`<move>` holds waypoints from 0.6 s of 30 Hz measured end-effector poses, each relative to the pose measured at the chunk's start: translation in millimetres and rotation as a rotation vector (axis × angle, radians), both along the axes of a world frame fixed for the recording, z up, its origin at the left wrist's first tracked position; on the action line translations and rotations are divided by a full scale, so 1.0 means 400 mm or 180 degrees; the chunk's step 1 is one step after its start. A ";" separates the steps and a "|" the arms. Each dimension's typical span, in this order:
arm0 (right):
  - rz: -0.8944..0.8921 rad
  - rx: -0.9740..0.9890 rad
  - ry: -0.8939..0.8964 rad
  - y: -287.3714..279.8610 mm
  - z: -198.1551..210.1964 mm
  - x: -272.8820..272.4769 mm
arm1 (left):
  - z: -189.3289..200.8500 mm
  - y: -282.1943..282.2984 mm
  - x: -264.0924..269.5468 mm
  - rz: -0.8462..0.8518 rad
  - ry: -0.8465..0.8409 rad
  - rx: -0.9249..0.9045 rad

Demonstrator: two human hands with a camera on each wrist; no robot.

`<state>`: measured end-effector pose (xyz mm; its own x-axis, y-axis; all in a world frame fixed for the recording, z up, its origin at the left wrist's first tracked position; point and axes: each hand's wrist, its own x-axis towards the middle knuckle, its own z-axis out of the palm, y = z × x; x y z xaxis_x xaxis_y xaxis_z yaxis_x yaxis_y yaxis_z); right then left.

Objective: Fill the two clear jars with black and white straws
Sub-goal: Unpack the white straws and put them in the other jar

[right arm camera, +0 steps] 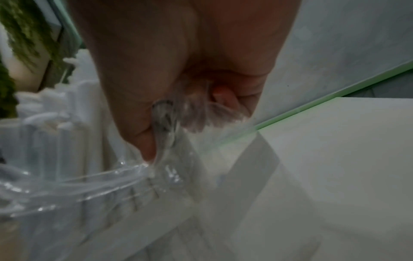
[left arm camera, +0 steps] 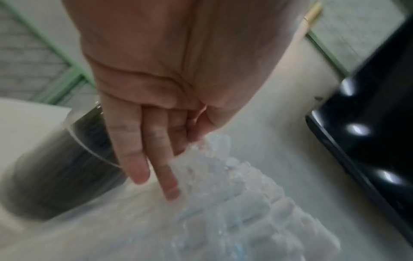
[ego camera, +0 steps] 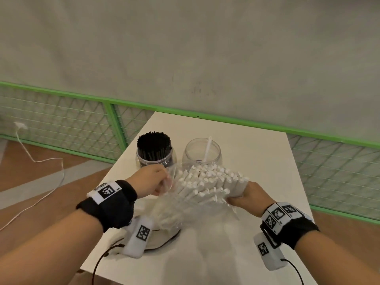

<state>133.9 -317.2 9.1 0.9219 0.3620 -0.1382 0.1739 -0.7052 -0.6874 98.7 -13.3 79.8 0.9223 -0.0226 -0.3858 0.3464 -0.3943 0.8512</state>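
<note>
Two clear jars stand at the back of the white table. The left jar is packed with black straws; it also shows as the dark jar in the left wrist view. The right jar holds a single white straw. In front of them a big bundle of white straws sticks out of a clear plastic bag. My left hand pinches the bag's left edge. My right hand grips the bag's right edge, thumb pressed onto the crumpled plastic.
A green-framed wire mesh fence runs behind and beside the table. A white cable trails over the brown floor on the left. A black cable hangs over the table's near edge. A dark glossy object fills the left wrist view's right side.
</note>
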 end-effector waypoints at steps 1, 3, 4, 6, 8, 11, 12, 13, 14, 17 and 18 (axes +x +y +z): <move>-0.0056 0.0086 -0.0037 -0.004 0.001 0.002 | -0.003 0.001 -0.006 0.0152 -0.0041 -0.0352; -0.0137 0.0289 -0.0038 -0.008 -0.004 0.004 | -0.015 0.000 -0.024 0.0325 -0.0061 -0.0739; -0.0167 0.0346 -0.0007 -0.006 -0.013 0.004 | -0.028 0.002 -0.031 0.0385 -0.0037 -0.0760; -0.0196 0.0346 0.0092 0.003 -0.036 0.002 | -0.075 0.012 -0.033 0.0469 -0.0062 -0.0449; -0.0236 0.0209 0.0167 0.014 -0.054 -0.001 | -0.134 0.024 -0.022 0.0320 -0.0168 0.0320; -0.0322 0.0093 0.0234 0.017 -0.066 0.012 | -0.163 0.018 -0.009 0.0330 -0.0509 0.1228; -0.0333 0.0072 0.0246 0.015 -0.064 0.014 | -0.152 0.009 -0.009 0.0434 -0.0762 0.1254; -0.0335 0.0071 0.0244 0.015 -0.061 0.016 | -0.134 0.000 -0.011 0.0543 -0.1107 0.1295; -0.0339 0.0065 0.0243 0.012 -0.060 0.019 | -0.110 -0.013 -0.015 0.0524 -0.1552 0.1386; -0.0355 -0.0027 0.0237 0.012 -0.057 0.022 | -0.037 -0.079 -0.058 -0.0183 -0.2612 0.1792; -0.0371 -0.0019 0.0236 0.014 -0.056 0.022 | -0.029 -0.113 -0.073 -0.0544 -0.2739 0.2038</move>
<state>142.6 -311.8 -13.3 0.9448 0.2521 -0.2092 0.0395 -0.7218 -0.6910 69.3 -58.6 68.3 0.8930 -0.2010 0.4026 -0.3697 -0.8379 0.4016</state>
